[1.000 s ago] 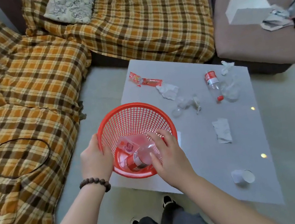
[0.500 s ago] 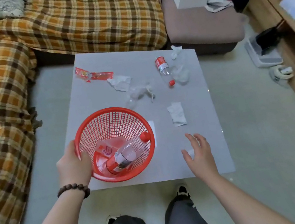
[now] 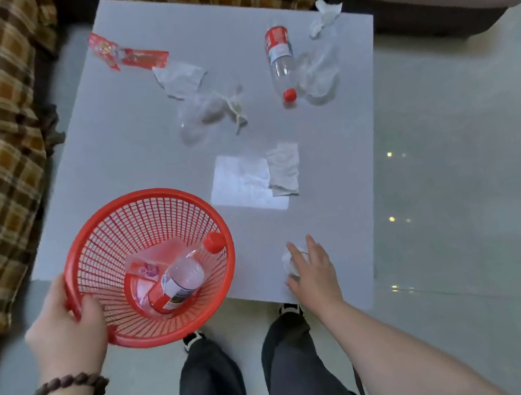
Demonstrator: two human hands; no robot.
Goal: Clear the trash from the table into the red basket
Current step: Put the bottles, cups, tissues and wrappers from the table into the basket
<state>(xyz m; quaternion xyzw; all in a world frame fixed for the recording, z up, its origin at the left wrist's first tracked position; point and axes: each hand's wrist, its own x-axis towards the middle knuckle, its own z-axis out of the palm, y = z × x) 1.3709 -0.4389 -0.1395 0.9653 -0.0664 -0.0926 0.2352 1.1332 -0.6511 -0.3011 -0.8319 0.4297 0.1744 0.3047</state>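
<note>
On the grey counter (image 3: pixel 139 141): one clear red-capped plastic bottle (image 3: pixel 279 63), one red wrapper (image 3: pixel 128 54). Round red mesh plastic basket (image 3: pixel 149 264) at near edge holds one bottle, rim gripped by left hand (image 3: pixel 67 326). Right hand (image 3: pixel 313 271), fingers spread, covers one small white cup (image 3: pixel 288 260).

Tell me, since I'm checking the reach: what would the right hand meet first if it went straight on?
Probably the small white paper cup under the fingertips of the right hand; whether they already touch is unclear.
</note>
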